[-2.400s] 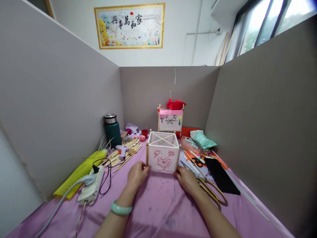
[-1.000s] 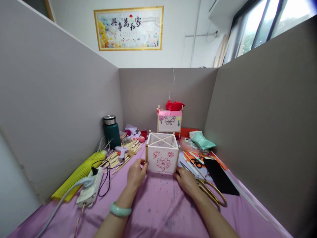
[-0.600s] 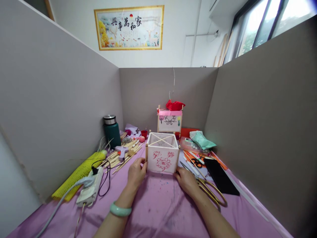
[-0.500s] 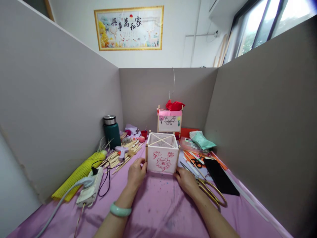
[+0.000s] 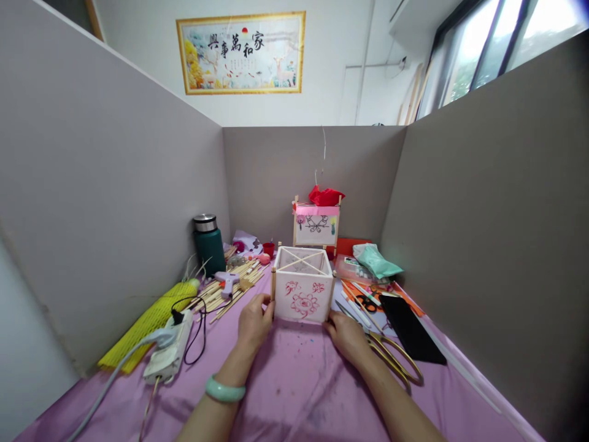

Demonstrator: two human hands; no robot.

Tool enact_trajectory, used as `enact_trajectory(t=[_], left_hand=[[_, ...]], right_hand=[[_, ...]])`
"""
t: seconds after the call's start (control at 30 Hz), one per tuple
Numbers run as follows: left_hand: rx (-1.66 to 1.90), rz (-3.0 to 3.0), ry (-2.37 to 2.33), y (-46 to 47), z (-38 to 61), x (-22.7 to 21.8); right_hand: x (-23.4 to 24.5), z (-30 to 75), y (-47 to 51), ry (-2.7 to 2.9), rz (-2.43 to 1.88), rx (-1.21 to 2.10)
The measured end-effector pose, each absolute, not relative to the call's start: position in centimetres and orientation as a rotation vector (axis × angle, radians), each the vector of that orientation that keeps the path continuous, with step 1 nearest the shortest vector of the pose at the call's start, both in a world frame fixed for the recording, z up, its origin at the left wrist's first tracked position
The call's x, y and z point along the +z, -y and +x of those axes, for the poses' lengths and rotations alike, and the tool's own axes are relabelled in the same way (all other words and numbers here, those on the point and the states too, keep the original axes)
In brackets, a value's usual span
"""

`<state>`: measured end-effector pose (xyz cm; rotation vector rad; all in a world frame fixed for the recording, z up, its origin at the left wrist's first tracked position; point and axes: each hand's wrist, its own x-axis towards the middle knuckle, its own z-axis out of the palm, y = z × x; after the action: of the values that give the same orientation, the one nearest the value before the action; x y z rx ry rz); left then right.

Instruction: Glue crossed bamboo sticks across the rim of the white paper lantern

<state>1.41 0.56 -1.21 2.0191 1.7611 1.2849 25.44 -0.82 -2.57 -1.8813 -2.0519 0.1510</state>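
A square lantern (image 5: pixel 304 298) of white sheet on wooden sticks stands upright on the pink cloth, with red flowers drawn on its near face. Two thin sticks cross over its open top. My left hand (image 5: pixel 254 320) grips the lower left corner post between thumb and fingers. At the lower right corner, my right hand (image 5: pixel 345 334) is closed on the frame, its fingertips partly hidden. Gold-handled scissors (image 5: pixel 396 356) lie just right of my right hand. Behind stands a second lantern (image 5: pixel 316 227) with a pink band and red cloth on top.
At left are a power strip (image 5: pixel 168 353), yellow mesh (image 5: pixel 138 331), wooden sticks (image 5: pixel 251 279), a glue gun (image 5: pixel 227 282) and a green bottle (image 5: pixel 208 245). A black phone-like slab (image 5: pixel 411 328), pens (image 5: pixel 356 307) and a mint packet (image 5: pixel 377 261) lie at right. Grey partitions (image 5: pixel 276 178) enclose the table.
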Motion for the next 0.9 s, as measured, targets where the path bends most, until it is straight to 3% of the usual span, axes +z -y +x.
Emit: enact_trajectory(t=[0.9], left_hand=[[1.263,2.048,-1.713,-0.98,1.35,-1.59]], right_hand=[[-2.38,25.28,1.19,1.978,-1.861,0.058]])
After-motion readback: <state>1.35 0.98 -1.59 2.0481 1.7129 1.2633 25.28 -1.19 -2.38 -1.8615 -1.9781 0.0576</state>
